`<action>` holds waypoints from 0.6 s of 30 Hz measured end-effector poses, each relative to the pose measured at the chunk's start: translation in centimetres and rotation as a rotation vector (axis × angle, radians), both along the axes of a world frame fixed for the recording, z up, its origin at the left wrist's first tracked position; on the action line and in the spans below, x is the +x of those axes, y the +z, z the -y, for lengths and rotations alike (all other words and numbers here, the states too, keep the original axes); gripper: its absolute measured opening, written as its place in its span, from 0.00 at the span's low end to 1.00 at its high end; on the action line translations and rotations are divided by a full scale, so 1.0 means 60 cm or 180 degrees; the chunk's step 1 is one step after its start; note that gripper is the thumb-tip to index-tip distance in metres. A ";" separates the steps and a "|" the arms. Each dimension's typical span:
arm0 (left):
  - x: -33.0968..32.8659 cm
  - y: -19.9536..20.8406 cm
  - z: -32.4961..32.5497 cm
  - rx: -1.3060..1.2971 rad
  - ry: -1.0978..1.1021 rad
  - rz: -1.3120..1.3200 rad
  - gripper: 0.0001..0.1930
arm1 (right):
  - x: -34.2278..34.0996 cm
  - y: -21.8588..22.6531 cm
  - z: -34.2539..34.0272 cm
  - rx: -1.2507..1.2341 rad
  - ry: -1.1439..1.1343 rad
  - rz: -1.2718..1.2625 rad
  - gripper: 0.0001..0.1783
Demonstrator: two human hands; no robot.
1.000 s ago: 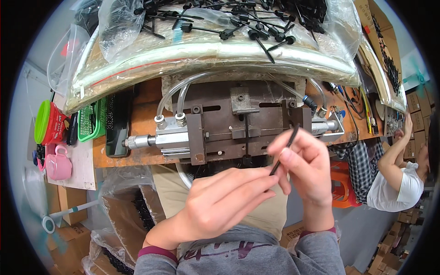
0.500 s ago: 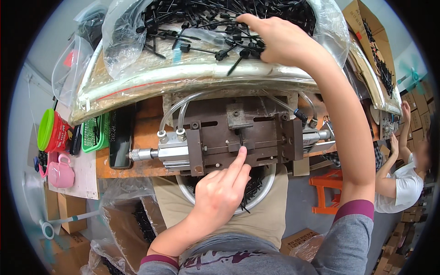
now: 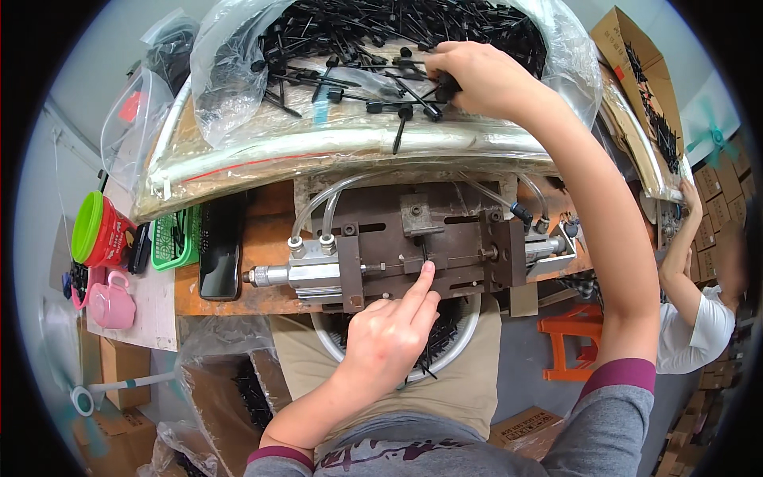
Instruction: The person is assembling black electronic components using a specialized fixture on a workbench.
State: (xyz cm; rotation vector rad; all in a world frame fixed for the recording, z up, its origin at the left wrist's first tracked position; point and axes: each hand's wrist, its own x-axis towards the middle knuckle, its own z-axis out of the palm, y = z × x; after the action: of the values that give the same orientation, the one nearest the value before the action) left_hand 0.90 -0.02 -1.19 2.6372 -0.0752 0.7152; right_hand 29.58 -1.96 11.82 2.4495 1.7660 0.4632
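My left hand reaches in over the front of a brown metal clamping fixture. Its index finger is stretched out, with the tip on a slim black part in the fixture's middle; the other fingers curl loosely, and no held thing shows in them. Farther off, my right hand is at the near edge of a heap of black plastic rods with knobbed heads. Its fingers are closed around a dark knobbed part, partly hidden by them.
Pneumatic cylinders with clear hoses flank the fixture. A film-wrapped tray rim crosses behind it. Beneath, a round bin sits at my lap. A phone, green basket and pink cup lie left. Another person works at right.
My right hand's fingers have closed on a dark part at the heap. At the fixture's left, a bolt tip now shows farther from the middle block. My left fingertip stays at the middle.
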 end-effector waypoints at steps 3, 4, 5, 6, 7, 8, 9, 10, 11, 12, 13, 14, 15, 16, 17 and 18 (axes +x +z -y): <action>-0.001 -0.001 -0.002 0.0009 0.0001 0.0032 0.13 | -0.006 -0.008 0.024 0.0421 0.0261 -0.0077 0.20; -0.001 -0.001 -0.001 0.0001 -0.0020 0.0037 0.13 | 0.002 -0.011 0.034 0.0650 0.0408 -0.0162 0.18; 0.000 0.000 -0.001 -0.0006 -0.0041 0.0041 0.13 | 0.011 -0.013 0.040 0.0878 0.0557 -0.0247 0.17; 0.000 0.000 0.000 -0.0015 -0.0062 0.0047 0.13 | 0.021 -0.013 0.045 0.1106 0.0706 -0.0330 0.15; -0.001 0.002 -0.001 -0.0046 -0.0082 0.0020 0.13 | 0.021 -0.006 0.040 0.1278 0.0913 -0.0121 0.16; -0.003 0.005 -0.002 -0.0079 -0.0104 -0.0007 0.13 | 0.017 -0.002 0.038 0.1241 0.0661 -0.0340 0.16; -0.005 0.008 -0.003 -0.0112 -0.0127 -0.0032 0.13 | 0.013 0.006 0.037 0.1201 0.0407 -0.0558 0.17; -0.008 0.010 -0.004 -0.0229 -0.0191 -0.0005 0.13 | 0.004 0.013 0.032 0.1159 0.0147 -0.0774 0.18; -0.011 0.012 -0.005 -0.0346 -0.0255 0.0023 0.13 | 0.003 0.014 0.028 0.1191 0.0172 -0.0819 0.19; -0.014 0.015 -0.005 -0.0463 -0.0320 0.0050 0.13 | 0.003 0.013 0.025 0.1030 0.0282 -0.0833 0.19; -0.019 0.020 -0.003 -0.0544 -0.0438 -0.0011 0.13 | 0.004 0.009 0.023 0.0871 0.0390 -0.0852 0.18; -0.024 0.027 -0.001 -0.0624 -0.0556 -0.0073 0.13 | 0.004 0.004 0.019 0.0712 0.0497 -0.0871 0.18; -0.028 0.033 0.001 -0.0704 -0.0673 -0.0135 0.13 | 0.004 -0.002 0.008 0.0398 0.0325 -0.0687 0.17; -0.029 0.038 0.003 -0.0703 -0.0700 -0.0165 0.12 | 0.000 -0.009 0.002 0.0503 0.0508 -0.0367 0.16; -0.030 0.041 0.005 -0.0701 -0.0728 -0.0195 0.12 | -0.001 -0.009 -0.001 0.0416 0.0479 -0.0138 0.15; -0.031 0.042 0.006 -0.0699 -0.0755 -0.0226 0.12 | -0.002 -0.007 -0.002 0.0328 0.0450 0.0091 0.15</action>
State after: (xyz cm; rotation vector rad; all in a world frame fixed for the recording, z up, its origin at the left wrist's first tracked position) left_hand -0.96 -0.39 1.36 2.3895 -0.2688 0.5178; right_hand 29.46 -1.83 11.38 2.3796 1.9590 0.6132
